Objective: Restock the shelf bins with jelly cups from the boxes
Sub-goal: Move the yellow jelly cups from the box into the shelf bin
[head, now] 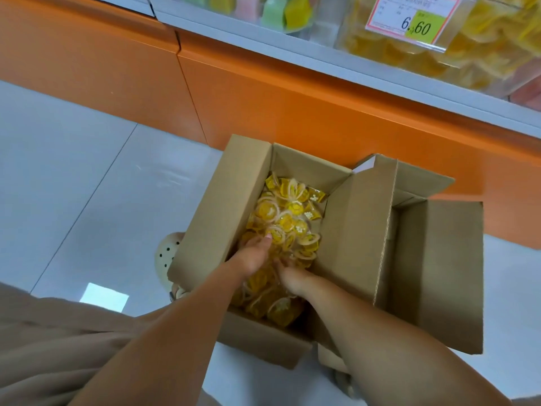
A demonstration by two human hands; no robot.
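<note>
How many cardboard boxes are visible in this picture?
2. One box stands open on the floor, holding yellow cups. The second box, open too, is just right of it. More may be hidden out of view.

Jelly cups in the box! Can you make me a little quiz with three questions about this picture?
1. True or false: the left hand and the right hand both reach into the open cardboard box.
2. Pick one: what colour are the jelly cups in that box? A) red B) yellow C) blue
3. Fill in the gap: the price tag on the front of the shelf bin reads 6.__

Key
1. True: both are down among the cups.
2. B, yellow.
3. 60.
</note>
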